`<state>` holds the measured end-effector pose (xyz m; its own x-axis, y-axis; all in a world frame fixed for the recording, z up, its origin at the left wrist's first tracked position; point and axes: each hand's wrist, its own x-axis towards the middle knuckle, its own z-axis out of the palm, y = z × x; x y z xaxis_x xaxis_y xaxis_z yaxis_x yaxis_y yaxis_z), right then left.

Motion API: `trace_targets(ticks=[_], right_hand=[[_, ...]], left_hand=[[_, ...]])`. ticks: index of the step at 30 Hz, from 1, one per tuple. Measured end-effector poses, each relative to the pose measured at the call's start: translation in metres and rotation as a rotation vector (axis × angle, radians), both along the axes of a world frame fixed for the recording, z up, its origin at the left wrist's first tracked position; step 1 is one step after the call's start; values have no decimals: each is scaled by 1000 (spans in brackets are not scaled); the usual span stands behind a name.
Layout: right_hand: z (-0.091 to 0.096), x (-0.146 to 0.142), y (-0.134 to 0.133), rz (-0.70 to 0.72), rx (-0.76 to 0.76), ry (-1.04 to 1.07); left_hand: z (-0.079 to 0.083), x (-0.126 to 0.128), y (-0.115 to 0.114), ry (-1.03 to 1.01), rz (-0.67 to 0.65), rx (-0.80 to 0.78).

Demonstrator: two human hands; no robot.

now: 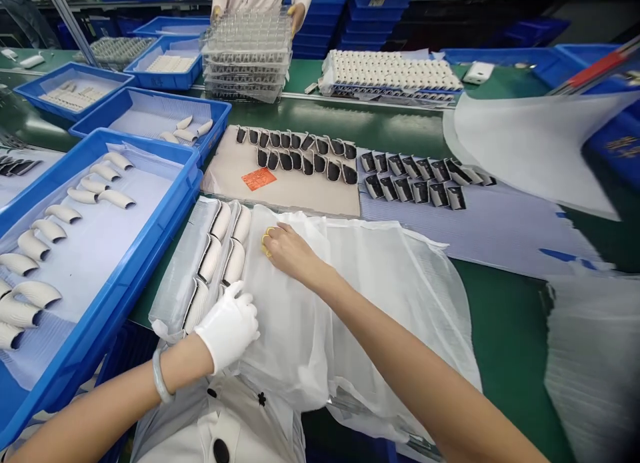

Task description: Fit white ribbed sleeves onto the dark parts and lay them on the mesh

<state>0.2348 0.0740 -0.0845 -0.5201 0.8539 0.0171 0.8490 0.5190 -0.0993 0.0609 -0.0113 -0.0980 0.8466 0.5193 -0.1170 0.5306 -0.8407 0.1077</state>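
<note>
My left hand point(229, 326), in a white glove, is at the left part of the translucent white foam sheet point(295, 303), beside a column of cream curved pieces point(234, 260). Its fingers are curled, and what they hold is hidden. My right hand point(290, 250), bare with yellow finger cots, is closed on the upper part of the sheet, right of those pieces. Another column of curved pieces point(210, 258) with dark inner sides lies further left, between folds of sheet. More of the white sheeting point(400, 303) spreads to the right under my forearm.
A blue tray point(193, 163) with loose curved pieces stands at left. Dark-lined pieces point(300, 162) lie in rows on a beige board point(225, 176), near an orange label point(259, 178). Across the table, a person's hands hold stacked clear trays point(247, 56). White sheet point(525, 150) curls up at right.
</note>
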Motion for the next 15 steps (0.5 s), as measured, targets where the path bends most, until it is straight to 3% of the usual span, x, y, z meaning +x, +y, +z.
trace_targets(ticks=[4,10,13,15], right_hand=[[-16,-2,36,43,-40,-124],[-26,-3,46,69,4,-167],[-25,-2,52,125,19,-158],[-22,-3,59,149,37,-144]], left_hand=[[-17,6,-7,86,-3,47],[-18,6,-9,43,39,53],[-11,0,-8,-63,48,-8],[7,-12,-7,-194,52,-48]])
